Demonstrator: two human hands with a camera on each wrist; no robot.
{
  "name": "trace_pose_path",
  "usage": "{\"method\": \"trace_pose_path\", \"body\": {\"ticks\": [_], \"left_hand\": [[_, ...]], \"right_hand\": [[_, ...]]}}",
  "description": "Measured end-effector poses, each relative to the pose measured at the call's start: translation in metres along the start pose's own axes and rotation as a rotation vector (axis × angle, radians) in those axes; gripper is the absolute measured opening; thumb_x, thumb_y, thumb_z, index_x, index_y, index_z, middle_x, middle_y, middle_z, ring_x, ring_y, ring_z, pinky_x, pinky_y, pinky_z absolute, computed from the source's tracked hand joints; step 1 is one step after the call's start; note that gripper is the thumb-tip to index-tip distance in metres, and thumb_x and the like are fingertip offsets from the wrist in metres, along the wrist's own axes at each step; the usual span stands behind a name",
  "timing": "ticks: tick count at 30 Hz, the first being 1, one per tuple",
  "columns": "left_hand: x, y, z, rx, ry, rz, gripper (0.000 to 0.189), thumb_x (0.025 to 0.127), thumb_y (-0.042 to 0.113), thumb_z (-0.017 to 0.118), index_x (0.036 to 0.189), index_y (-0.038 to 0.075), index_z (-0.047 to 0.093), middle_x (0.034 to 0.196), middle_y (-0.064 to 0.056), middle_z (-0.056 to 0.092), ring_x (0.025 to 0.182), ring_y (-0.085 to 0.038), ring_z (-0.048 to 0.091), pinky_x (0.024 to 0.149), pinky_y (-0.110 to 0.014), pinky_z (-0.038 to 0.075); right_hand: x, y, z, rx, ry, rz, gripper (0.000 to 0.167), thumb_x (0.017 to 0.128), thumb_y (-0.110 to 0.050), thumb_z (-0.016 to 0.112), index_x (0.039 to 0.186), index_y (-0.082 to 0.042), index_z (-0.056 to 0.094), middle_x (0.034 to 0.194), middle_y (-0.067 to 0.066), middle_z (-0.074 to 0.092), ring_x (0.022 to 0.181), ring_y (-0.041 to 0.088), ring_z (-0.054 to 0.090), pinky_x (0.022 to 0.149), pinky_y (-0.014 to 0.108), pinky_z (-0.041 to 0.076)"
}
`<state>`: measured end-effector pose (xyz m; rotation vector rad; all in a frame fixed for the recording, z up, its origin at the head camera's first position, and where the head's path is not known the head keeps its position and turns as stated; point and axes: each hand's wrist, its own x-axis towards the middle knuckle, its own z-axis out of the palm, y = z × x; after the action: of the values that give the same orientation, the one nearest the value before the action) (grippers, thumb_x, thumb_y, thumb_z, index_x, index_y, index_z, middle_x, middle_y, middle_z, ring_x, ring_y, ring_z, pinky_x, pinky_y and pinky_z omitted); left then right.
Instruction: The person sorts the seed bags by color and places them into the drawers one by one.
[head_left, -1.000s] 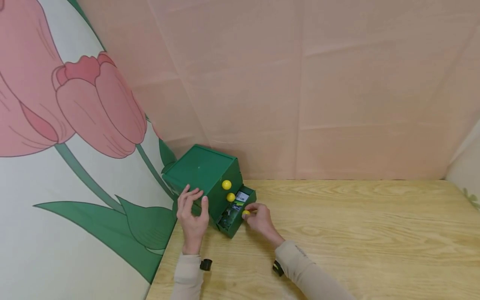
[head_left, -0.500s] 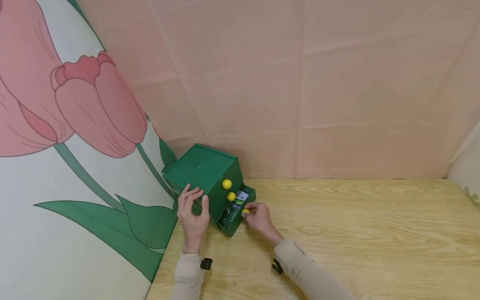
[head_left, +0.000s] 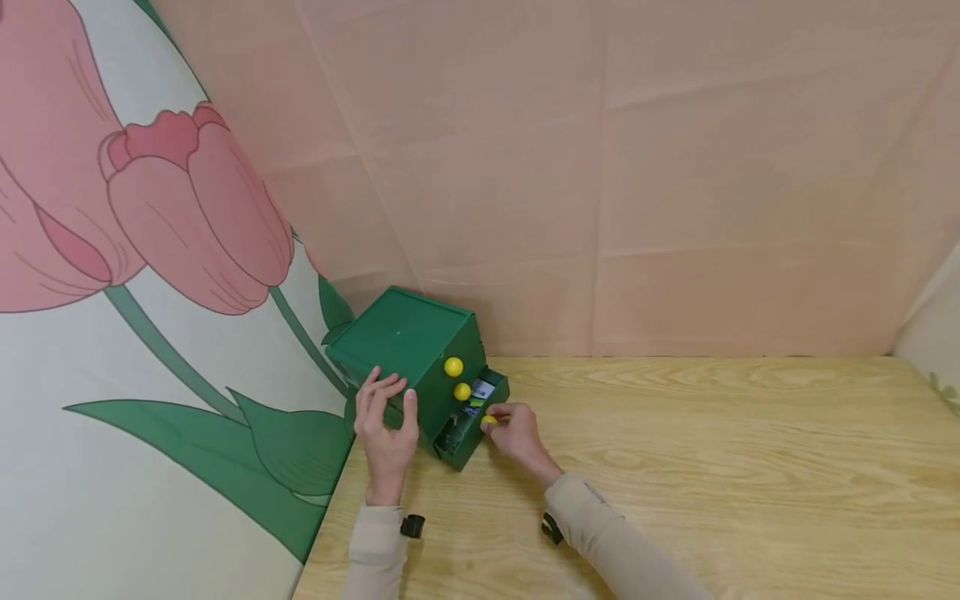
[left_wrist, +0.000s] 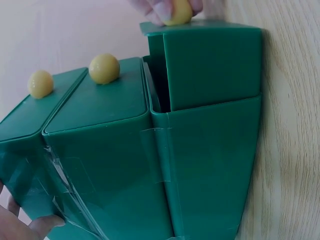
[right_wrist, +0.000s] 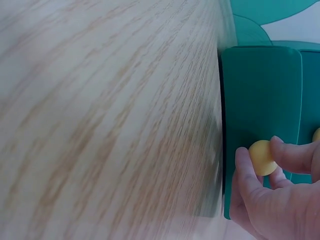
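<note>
A green three-drawer cabinet [head_left: 402, 331] stands in the corner, its drawers fitted with round yellow knobs. My right hand [head_left: 517, 433] pinches the bottom drawer's knob [right_wrist: 262, 158] between thumb and fingers. That bottom drawer [head_left: 472, 442] is partly pulled out, and printed, glossy-looking contents show inside it. The drawers above it, with the upper knob [left_wrist: 41, 84] and middle knob [left_wrist: 104, 68], are closed. At the cabinet's near side, my left hand [head_left: 387, 429] rests against it, fingers and thumb spread; its thumb [left_wrist: 46, 224] touches the green side in the left wrist view.
The cabinet stands on a wood-grain table [head_left: 712, 467]. Behind it hangs a pinkish cloth [head_left: 600, 208], and a tulip-printed wall covering [head_left: 187, 333] runs close along its left. Clear tape [left_wrist: 157, 155] crosses seams on the cabinet's side.
The bottom drawer has slid slightly inward, with my right hand still on its knob. My left hand has stayed in place against the cabinet.
</note>
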<state>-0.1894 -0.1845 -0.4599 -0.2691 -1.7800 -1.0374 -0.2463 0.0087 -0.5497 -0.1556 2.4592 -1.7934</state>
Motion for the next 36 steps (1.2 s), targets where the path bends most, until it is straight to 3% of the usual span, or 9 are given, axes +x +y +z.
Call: {"method": "trace_pose_path", "body": {"ticks": [11,23,36], "left_hand": [[0.0018,0.0024,-0.0015,0.014,0.016,0.012,0.02,0.083,-0.016,0.076,0.101,-0.008,0.076,0.109,-0.029,0.07,0.127,-0.059,0.056,0.115,-0.07,0.043],[0.0024,0.0068,-0.0017,0.001,0.005,0.012,0.017,0.085,-0.016,0.075,0.101,-0.011,0.075,0.109,-0.032,0.069,0.127,-0.062,0.056,0.114,-0.073,0.042],[0.0031,0.0074,-0.0007,-0.003,0.01,0.024,0.019,0.082,-0.02,0.075,0.1,-0.012,0.074,0.108,-0.034,0.068,0.125,-0.065,0.055,0.112,-0.073,0.043]], "right_hand": [[0.0029,-0.0001,0.0042,-0.001,0.009,-0.032,0.016,0.089,0.004,0.08,0.106,0.003,0.08,0.109,0.02,0.077,0.096,0.025,0.073,0.081,0.035,0.065],[0.004,0.0011,0.0066,-0.002,0.019,-0.069,0.014,0.088,0.006,0.079,0.102,0.004,0.079,0.106,0.022,0.077,0.097,0.03,0.075,0.082,0.042,0.067],[0.0067,0.0003,0.0085,-0.005,0.01,-0.049,0.012,0.09,0.005,0.079,0.101,0.004,0.08,0.105,0.019,0.077,0.095,0.028,0.074,0.08,0.037,0.066]]}}
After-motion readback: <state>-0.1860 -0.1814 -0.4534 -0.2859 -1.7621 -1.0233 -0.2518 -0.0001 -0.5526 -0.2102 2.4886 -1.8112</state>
